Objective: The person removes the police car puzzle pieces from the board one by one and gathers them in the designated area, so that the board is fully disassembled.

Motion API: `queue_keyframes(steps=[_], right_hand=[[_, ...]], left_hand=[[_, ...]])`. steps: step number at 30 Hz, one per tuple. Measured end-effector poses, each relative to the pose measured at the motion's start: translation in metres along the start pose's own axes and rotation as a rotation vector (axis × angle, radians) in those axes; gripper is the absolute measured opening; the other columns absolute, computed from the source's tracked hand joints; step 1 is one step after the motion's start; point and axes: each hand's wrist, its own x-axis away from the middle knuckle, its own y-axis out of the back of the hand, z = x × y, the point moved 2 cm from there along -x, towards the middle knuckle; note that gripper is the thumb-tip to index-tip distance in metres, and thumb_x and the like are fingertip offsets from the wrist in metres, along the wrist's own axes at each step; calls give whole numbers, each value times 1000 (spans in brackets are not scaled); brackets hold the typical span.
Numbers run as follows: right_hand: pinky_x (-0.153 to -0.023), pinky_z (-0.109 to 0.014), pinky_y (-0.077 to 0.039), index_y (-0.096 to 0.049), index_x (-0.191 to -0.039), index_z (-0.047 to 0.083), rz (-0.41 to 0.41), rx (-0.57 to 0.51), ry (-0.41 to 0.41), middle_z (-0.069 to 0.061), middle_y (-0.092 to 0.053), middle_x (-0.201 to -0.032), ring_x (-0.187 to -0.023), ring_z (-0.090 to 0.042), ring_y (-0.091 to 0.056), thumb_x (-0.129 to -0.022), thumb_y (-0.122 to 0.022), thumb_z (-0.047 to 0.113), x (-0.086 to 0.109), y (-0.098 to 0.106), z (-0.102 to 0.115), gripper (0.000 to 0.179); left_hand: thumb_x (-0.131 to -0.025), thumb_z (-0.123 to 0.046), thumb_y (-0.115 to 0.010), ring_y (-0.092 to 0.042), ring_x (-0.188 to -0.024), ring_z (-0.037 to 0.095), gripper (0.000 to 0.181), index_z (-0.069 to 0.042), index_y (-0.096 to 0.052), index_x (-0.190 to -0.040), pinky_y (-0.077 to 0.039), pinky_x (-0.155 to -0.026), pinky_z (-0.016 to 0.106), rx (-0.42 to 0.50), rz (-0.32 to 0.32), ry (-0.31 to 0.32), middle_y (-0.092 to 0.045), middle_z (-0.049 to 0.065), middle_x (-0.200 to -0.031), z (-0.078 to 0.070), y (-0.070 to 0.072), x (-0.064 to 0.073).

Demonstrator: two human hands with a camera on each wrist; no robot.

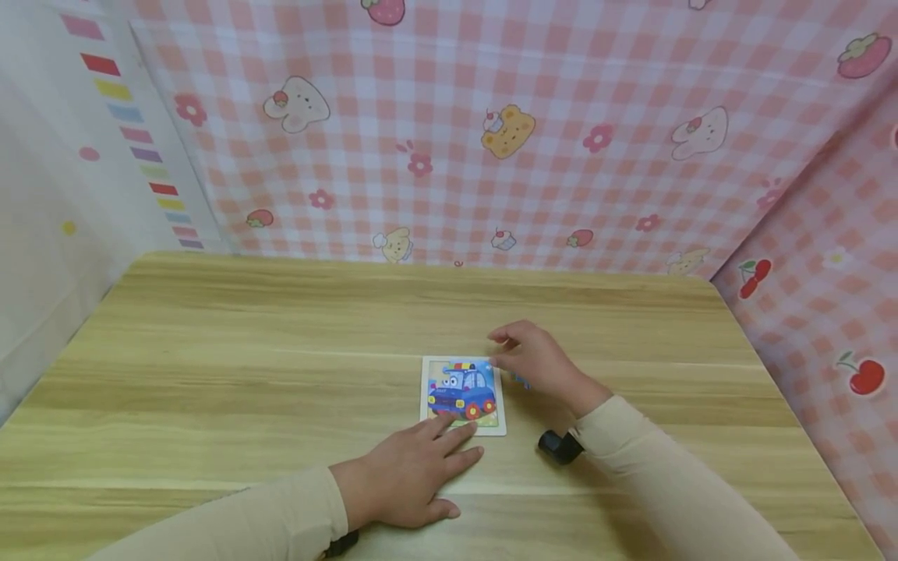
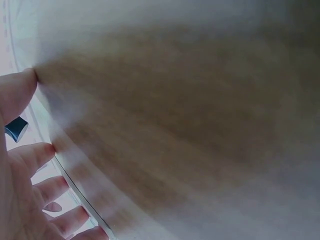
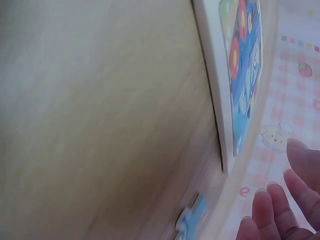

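Note:
A jigsaw puzzle [image 1: 463, 389] with a blue cartoon car lies flat on the table in a white frame. At its upper left a patch of bare tan backing shows. My left hand [image 1: 414, 471] rests with spread fingers on the puzzle's lower edge; in the left wrist view the fingertips [image 2: 75, 220] touch the frame's rim. Over the upper right corner is my right hand [image 1: 540, 360], its fingers loosely bent and nothing visible between them. A loose blue puzzle piece [image 3: 192, 217] lies on the table beside the frame, partly hidden by that hand in the head view.
The wood-grain table [image 1: 245, 374] extends around the puzzle on all sides. Behind it hangs a pink checked cloth [image 1: 456, 179], with another cloth at the right. A black wrist camera [image 1: 560, 446] sits by the right cuff, low over the table.

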Motion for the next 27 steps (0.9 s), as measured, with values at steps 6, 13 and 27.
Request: queue_keyframes(steps=[6, 13, 27], right_hand=[[-87, -39, -51, -65, -120, 1, 42, 17, -15, -13, -61, -116, -105, -28, -57, -89, -68, 7, -4, -10, 4, 32], [-86, -36, -52, -65, -121, 5, 89, 48, -30, -10, -59, -119, -104, -24, -57, -89, -68, 9, -5, -18, 11, 33], [-83, -33, -51, -66, -120, 5, 144, 133, -10, -6, -60, -111, -91, -18, -54, -88, -71, 10, -7, -31, 21, 33]], left_hand=[[-93, -59, -46, -32, -140, 31, 66, -23, -40, -148, -33, -111, 38, 17, 10, 0, -33, 6, -154, 1, 0, 0], [-94, -58, -46, -31, -140, 31, 65, -21, -41, -148, -33, -111, 38, 24, 2, -13, -34, 7, -154, 2, -1, 0], [-93, -59, -47, -33, -139, 31, 67, -21, -41, -148, -32, -112, 36, -36, -17, -9, -35, 7, -153, 1, -3, -1]])
